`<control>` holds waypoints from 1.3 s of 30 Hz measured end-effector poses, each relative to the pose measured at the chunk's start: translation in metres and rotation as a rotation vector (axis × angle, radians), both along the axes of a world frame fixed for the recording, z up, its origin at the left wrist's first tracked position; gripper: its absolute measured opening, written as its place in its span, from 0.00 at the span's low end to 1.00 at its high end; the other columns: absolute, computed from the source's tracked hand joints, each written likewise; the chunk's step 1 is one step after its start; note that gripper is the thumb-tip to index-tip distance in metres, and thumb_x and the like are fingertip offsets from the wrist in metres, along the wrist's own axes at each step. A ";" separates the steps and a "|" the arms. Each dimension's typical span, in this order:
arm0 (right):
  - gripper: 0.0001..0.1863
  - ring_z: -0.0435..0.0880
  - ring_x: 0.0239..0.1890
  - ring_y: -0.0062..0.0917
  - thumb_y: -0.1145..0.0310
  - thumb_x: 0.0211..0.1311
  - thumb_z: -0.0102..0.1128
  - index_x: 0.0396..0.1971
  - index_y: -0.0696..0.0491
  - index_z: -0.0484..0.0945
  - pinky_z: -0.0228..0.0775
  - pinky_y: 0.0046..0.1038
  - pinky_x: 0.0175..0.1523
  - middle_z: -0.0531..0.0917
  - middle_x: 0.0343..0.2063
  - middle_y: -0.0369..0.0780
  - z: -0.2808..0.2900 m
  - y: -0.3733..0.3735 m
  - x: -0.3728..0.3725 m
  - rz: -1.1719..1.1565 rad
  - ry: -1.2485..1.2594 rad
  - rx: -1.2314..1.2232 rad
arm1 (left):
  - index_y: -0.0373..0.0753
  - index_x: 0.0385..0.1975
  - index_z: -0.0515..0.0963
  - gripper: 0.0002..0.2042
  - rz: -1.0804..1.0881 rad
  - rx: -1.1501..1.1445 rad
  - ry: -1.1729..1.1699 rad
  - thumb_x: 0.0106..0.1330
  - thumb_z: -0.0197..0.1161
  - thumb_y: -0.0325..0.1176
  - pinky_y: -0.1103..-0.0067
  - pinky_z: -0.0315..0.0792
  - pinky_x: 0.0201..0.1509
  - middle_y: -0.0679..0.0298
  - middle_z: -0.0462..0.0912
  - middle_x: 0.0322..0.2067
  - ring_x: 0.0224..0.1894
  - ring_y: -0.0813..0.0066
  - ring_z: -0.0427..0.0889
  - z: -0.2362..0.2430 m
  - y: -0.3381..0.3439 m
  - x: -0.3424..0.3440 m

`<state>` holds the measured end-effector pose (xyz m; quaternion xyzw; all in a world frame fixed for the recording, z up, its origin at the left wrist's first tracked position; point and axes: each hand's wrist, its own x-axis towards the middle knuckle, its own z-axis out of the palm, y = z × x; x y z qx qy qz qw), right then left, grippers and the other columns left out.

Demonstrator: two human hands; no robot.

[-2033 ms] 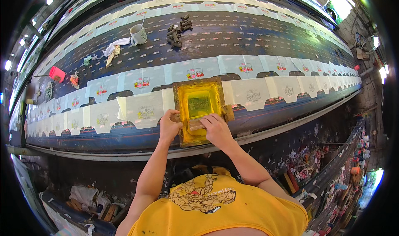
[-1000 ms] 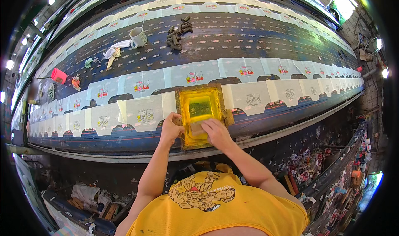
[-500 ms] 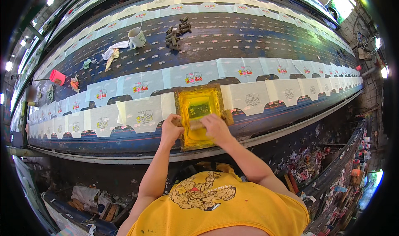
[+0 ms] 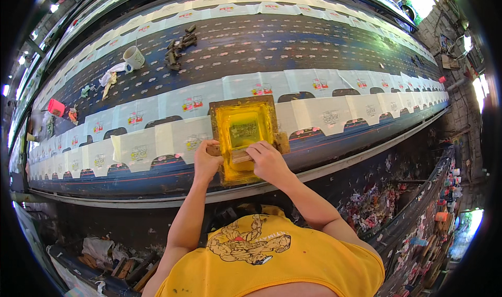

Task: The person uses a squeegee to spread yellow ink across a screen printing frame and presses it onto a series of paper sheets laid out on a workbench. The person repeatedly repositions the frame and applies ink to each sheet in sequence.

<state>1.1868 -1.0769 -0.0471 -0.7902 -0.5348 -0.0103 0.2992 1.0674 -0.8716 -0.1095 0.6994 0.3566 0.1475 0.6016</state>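
Observation:
A printing screen with a brown frame (image 4: 243, 100) and yellow ink inside its walls lies over a row of pale cream fabric pieces (image 4: 184, 140). My left hand (image 4: 208, 162) is closed on the small block at the frame's left side. Pinched in my right hand (image 4: 269, 162) is a flat wooden squeegee (image 4: 241, 156), which rests inside the lower half of the screen. A dark see-through patch shows in the mesh above the squeegee. The fabric under the screen is mostly hidden. Cream pieces on both sides carry outlined cartoon figures.
Behind lies a row of light blue printed pieces (image 4: 209, 97). Farther back on the dark table stand a white mug (image 4: 134, 57), crumpled rags (image 4: 111, 77) and several dark cylinders (image 4: 178, 49). A pink cup (image 4: 56, 107) sits at the left. A metal rail (image 4: 319, 177) edges the table.
The screen has shifted right along the cream row, with both hands on it, and a piece it partly covered shows at its left. My view has moved right too.

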 end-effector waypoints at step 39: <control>0.21 0.84 0.50 0.42 0.83 0.46 0.63 0.44 0.57 0.82 0.80 0.40 0.55 0.85 0.42 0.44 -0.041 -0.086 0.078 0.009 -0.039 0.067 | 0.35 0.48 0.81 0.25 -0.052 -0.113 0.164 0.45 0.69 0.14 0.75 0.76 0.32 0.61 0.85 0.34 0.32 0.73 0.83 0.002 -0.084 0.076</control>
